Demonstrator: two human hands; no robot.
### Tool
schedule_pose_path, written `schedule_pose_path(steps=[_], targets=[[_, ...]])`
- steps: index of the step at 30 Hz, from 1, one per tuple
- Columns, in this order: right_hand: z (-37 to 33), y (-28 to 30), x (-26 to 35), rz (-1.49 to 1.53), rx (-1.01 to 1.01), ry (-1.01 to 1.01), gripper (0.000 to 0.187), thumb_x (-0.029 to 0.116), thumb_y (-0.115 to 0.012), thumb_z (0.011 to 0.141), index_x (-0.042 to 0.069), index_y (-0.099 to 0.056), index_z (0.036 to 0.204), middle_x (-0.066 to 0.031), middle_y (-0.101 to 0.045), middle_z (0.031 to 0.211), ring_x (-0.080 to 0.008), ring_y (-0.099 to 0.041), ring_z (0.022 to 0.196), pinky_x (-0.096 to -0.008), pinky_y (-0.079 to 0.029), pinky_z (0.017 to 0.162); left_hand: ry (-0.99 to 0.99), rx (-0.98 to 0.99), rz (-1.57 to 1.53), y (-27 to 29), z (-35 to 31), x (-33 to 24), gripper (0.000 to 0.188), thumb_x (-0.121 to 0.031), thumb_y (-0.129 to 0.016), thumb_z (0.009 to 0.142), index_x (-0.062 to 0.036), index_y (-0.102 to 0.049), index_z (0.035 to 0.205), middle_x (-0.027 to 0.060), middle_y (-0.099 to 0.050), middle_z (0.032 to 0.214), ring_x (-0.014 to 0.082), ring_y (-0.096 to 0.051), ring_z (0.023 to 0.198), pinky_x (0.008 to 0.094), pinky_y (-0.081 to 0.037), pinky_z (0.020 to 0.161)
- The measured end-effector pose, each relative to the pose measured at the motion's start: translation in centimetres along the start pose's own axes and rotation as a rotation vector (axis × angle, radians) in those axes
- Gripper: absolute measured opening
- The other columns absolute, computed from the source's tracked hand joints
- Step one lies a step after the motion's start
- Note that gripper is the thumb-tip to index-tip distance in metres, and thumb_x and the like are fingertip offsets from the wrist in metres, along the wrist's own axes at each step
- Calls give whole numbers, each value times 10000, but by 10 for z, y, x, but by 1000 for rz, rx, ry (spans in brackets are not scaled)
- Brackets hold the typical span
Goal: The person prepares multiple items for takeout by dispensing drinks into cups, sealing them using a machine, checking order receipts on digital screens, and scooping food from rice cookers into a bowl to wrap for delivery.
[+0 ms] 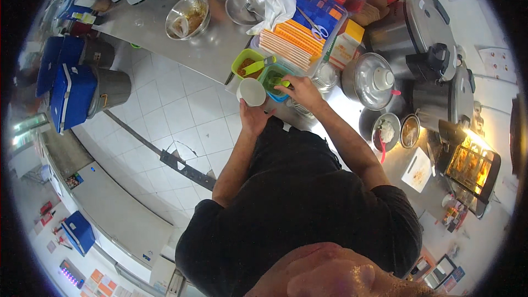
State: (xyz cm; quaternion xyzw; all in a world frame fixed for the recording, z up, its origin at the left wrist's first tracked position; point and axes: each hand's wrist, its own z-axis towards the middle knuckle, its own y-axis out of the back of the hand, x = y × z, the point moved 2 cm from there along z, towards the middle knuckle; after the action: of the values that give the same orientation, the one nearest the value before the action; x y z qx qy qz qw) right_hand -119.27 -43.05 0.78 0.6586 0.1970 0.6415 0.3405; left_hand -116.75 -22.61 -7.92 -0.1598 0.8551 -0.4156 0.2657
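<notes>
My left hand is closed around a white paper cup, its open mouth facing up. Just right of the cup, my right hand pinches the handle of a lime-green scoop. The scoop's end is at a teal container that seems to have something green in it, too small to name. Beside that stands a lime-green container with reddish-brown powder, and a second green scoop rests in it.
Ahead are metal bowls and a tray of orange-wrapped and pale sticks with scissors. To the right stand large metal pots, a bowl of white food, a cutting board and a lit heated case. Blue bins stand left.
</notes>
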Motion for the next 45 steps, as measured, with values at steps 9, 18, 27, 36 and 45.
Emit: schedule_pose_path(steps=[9, 18, 27, 36, 45], targets=[[-8, -42, -15, -103, -275, -117, 345, 277, -676, 946, -47, -642, 833, -173, -629, 589, -277, -639, 495, -391, -505, 486, 26, 196, -49, 2, 13, 1, 916, -826, -420, 829, -212, -330, 1502, 75, -318, 1523, 378, -301, 1383, 741, -312, 987], [-42, 14, -42, 743, -557, -593, 494, 357, -597, 1004, 14, -585, 649, -56, -540, 498, -123, -501, 367, -286, -354, 351, 52, 157, -79, -1, 6, -3, 947, -831, -459, 807, -186, -354, 1492, 67, -352, 1505, 398, -300, 1381, 746, -316, 1008], [-127, 71, -67, 1168, -809, -723, 380, 382, -634, 981, 90, -538, 756, -20, -503, 546, -114, -458, 422, -266, -332, 383, -364, -162, 139, 0, 3, 0, 873, -711, -539, 863, -176, -324, 1518, 72, -335, 1528, 275, -342, 1381, 544, -332, 1084], [-392, 193, -125, 850, -1530, -688, 396, 365, -551, 1027, 73, -542, 761, -28, -496, 538, -116, -435, 423, -253, -355, 409, -539, -328, 284, -49, -32, 42, 869, -680, -588, 837, -195, -299, 1498, 17, -396, 1462, 180, -348, 1332, 451, -198, 1104], [-479, 198, -181, -265, -1142, -621, 181, 149, -624, 985, 5, -637, 876, -67, -614, 583, -149, -599, 468, -294, -466, 459, -480, -284, 296, -76, -45, 89, 958, -663, -663, 786, -220, -237, 1521, 75, -285, 1538, 203, -240, 1434, 453, -162, 1154]])
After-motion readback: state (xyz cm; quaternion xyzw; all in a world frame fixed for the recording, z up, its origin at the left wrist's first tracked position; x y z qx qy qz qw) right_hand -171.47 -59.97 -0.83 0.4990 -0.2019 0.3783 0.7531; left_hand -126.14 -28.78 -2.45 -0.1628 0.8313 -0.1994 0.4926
